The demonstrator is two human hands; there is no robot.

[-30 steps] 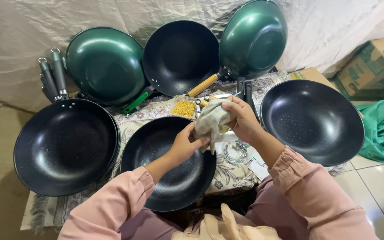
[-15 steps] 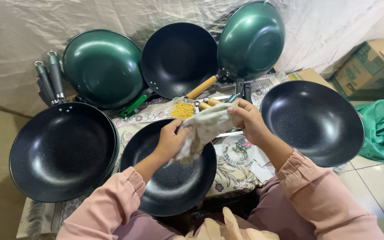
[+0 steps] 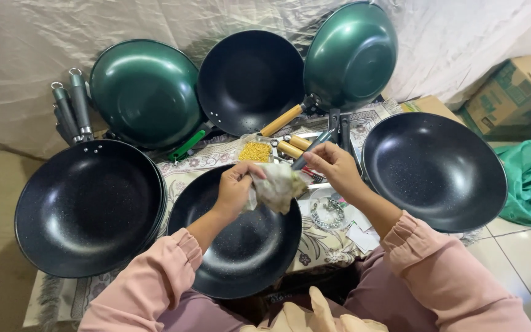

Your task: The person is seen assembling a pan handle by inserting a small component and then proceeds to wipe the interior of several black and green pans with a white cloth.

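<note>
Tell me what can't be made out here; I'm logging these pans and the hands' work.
Head view only:
- Middle black pan: far rim hidden by the cloth and left hand.
- Right hand: whatever it pinches is too small to tell.
- Cardboard box: cut off by the right edge.

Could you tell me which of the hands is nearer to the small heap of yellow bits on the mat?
Left. The left hand sits just below the yellow heap; the right hand is farther right.

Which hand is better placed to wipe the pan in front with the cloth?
Probably the left hand: it grips the cloth directly above the black pan. The right hand sits beyond the rim.
</note>
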